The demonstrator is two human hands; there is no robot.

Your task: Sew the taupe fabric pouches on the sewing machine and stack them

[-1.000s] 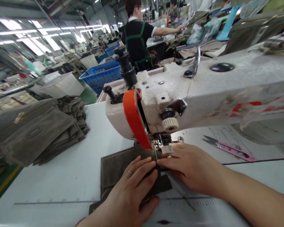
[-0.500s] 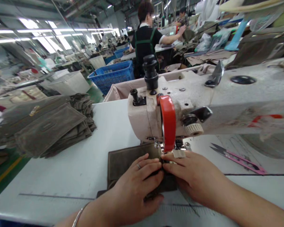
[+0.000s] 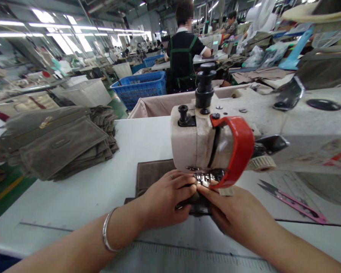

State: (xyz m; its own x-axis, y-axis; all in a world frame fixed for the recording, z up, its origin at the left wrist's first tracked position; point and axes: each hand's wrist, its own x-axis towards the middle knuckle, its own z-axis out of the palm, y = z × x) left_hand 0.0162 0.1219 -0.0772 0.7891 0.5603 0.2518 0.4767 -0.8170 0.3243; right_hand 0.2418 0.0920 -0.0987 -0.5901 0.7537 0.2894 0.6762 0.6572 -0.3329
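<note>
Two bare hands guide a piece of brown cloth (image 3: pixel 152 175) at the needle end of a white sewing machine (image 3: pixel 184 142), their fingertips nearly meeting beside the metal foot. The left hand (image 3: pixel 169 197), wearing a ring, rests on the cloth with its fingers close together and curved; a silver bracelet (image 3: pixel 105 231) circles the wrist. The right hand (image 3: pixel 235 208) reaches in from the other side, index finger extended, partly hidden by the red guard (image 3: pixel 246 151); whether either hand pinches the cloth cannot be told. The cloth lies flat on the white table (image 3: pixel 140 136), partly under the machine head. Pink-handled snips (image 3: pixel 294 203) lie to the right, a stack of brown cloth pieces (image 3: pixel 65 144) to the left. Beyond, a co-worker (image 3: pixel 183 53) stands near a blue basket (image 3: pixel 142 89).
</note>
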